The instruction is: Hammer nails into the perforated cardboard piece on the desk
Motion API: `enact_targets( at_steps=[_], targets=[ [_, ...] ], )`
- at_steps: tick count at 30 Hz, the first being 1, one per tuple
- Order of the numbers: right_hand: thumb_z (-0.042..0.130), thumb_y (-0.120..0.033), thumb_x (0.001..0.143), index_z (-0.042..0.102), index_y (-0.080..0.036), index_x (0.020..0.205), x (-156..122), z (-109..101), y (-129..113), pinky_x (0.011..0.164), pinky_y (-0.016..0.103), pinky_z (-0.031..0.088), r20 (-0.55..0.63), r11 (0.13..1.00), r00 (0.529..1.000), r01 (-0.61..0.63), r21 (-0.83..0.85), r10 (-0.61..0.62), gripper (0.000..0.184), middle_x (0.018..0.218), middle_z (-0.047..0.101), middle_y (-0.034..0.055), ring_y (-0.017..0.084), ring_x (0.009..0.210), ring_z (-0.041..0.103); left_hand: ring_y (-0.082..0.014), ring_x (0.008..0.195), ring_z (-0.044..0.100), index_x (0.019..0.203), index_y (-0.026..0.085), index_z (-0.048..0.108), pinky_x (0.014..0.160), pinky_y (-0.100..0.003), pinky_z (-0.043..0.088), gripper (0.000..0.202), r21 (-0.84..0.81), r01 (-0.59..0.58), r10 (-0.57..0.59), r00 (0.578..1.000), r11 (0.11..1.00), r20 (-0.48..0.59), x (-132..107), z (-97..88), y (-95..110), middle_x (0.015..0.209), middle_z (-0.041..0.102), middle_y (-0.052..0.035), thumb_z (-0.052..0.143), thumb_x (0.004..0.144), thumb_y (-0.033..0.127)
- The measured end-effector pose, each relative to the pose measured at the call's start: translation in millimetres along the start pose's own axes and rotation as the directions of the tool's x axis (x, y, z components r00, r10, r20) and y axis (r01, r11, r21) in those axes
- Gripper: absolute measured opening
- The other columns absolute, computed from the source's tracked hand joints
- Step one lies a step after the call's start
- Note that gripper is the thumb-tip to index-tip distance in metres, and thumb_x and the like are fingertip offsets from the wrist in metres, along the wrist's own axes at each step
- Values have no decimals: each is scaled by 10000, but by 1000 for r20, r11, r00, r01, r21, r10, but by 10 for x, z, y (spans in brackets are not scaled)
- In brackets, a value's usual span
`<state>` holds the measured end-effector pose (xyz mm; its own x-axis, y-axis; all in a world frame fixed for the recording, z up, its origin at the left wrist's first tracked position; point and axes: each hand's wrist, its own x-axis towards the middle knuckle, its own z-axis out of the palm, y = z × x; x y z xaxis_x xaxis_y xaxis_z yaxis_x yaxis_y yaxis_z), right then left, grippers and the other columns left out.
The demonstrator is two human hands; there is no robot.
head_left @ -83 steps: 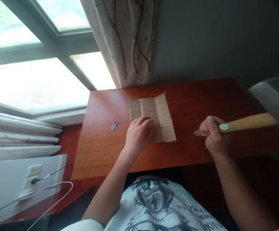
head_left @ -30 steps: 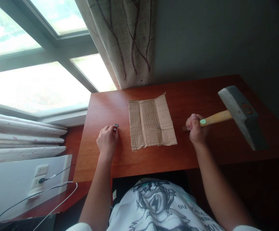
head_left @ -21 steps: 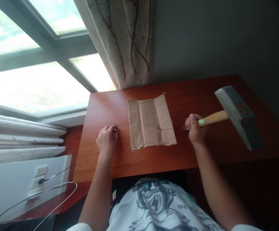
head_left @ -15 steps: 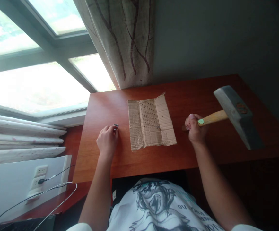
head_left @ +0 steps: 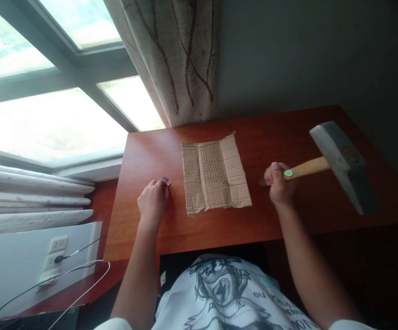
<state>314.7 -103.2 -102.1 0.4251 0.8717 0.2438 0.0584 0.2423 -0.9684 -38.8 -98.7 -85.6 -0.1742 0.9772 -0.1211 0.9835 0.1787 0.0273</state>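
Note:
A flattened piece of cardboard point(head_left: 215, 172) with a grid of small holes lies on the reddish wooden table point(head_left: 288, 137). My left hand point(head_left: 153, 200) rests to its left, fingers curled over a small bundle of dark nails point(head_left: 165, 180), pinching at them. My right hand point(head_left: 279, 183) is fisted round the wooden handle of a hammer point(head_left: 343, 165), whose heavy grey head hangs over the table's right part.
A patterned curtain point(head_left: 181, 55) hangs behind the table beside a large window point(head_left: 47, 91). On the left are rolled white fabric point(head_left: 30, 201), a wall socket point(head_left: 56, 252) with a plug, and white cables point(head_left: 64, 284).
My left hand left the cardboard and went left to the nails. The hammer came down from close to the camera. In the last second one nail has shifted slightly at my fingertips.

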Motion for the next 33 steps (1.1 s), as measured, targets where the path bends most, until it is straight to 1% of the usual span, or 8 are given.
enact_targets(
  at_steps=[4,8,13,17,19,21,25,33],
  targets=[
    [603,-537,911,381,-221,531,0,3,-10,387,257,243,1,1000,1000,-2,-5,2,542,451,338,-59,78,396,342,-239,864,675,924,235,705,618,-285,411,224,-18,-30,31,998,999,61,-4,-90,-6,1034,724,-79,508,920,343],
    [614,-554,898,373,-224,540,-9,6,-25,388,257,237,13,1000,1000,-23,10,23,543,456,333,-60,80,406,329,-168,755,661,860,229,668,626,-258,427,98,-291,-91,59,992,952,-115,-76,-256,9,901,718,-16,598,847,296],
    [614,-544,903,378,-223,536,-18,11,-36,389,259,232,6,999,999,-36,25,36,541,465,330,-59,79,410,325,-113,633,624,871,195,660,614,-224,488,96,-712,-281,135,957,644,-255,-188,-420,182,793,693,3,661,824,279],
    [632,-541,891,367,-223,539,-22,23,-58,388,256,223,0,998,999,-44,41,44,544,462,328,-62,77,409,308,-142,748,685,960,184,700,692,-241,559,156,-859,-341,214,937,382,-276,-289,-478,506,904,735,-41,694,840,283],
    [629,-547,891,369,-223,542,-26,25,-63,389,257,223,2,998,999,-47,36,47,542,463,334,-61,78,410,311,-144,739,692,933,182,709,685,-239,566,130,-875,-365,281,918,319,-280,-336,-488,687,878,743,-44,699,846,278],
    [625,-552,892,371,-224,543,-32,23,-62,392,260,227,5,998,999,-45,31,45,542,463,336,-60,80,412,316,-137,704,687,902,184,717,661,-229,558,103,-853,-400,336,897,335,-288,-364,-481,845,842,748,-39,703,849,272],
    [615,-543,903,370,-222,540,-40,18,-51,401,266,228,5,999,1000,-26,33,26,543,459,339,-58,83,416,322,-104,605,633,871,195,735,589,-207,506,78,-767,-434,332,894,473,-302,-352,-423,1044,783,747,-15,687,860,255],
    [608,-553,905,358,-227,550,-35,15,-52,406,268,240,-1,999,1000,-25,28,25,543,460,334,-59,85,416,318,-90,551,587,872,216,755,552,-198,442,108,-668,-414,331,908,619,-256,-318,-344,1123,762,754,-4,655,867,255]
  ],
)
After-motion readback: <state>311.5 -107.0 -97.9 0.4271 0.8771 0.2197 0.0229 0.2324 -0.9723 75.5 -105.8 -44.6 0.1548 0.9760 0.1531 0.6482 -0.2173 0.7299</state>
